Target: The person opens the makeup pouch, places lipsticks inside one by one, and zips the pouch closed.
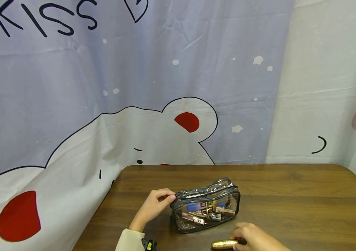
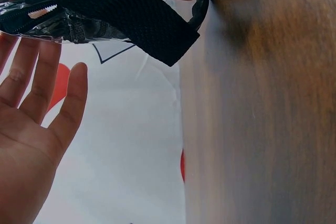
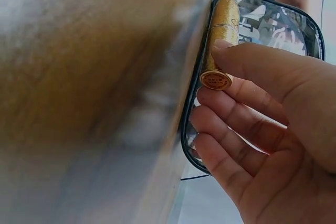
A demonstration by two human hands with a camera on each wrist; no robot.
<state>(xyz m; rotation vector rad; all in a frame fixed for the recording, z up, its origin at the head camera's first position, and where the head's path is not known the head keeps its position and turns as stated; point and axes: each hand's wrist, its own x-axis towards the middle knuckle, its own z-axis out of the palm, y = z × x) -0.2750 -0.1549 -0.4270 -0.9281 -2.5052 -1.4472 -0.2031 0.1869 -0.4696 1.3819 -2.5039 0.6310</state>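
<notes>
A clear cosmetic pouch (image 1: 207, 205) with black trim stands upright on the wooden table, small tubes and boxes showing through its side. My left hand (image 1: 156, 205) pinches its upper left corner between thumb and forefinger. The left wrist view has the other fingers (image 2: 39, 74) stretched out near the zipper, below a black fabric tab (image 2: 142, 22). Between the thumb and forefinger of my right hand (image 1: 250, 237) is a gold lipstick tube (image 1: 224, 244), lying sideways in front of the pouch. Its round labelled base (image 3: 216, 80) faces the right wrist camera; the remaining fingers curve loosely below.
The wooden table (image 1: 297, 202) extends to the right and behind the pouch. A printed cloth (image 1: 237, 87) with a cartoon bear hangs behind it and down its left side. A black wristband (image 1: 149, 244) is on my left wrist.
</notes>
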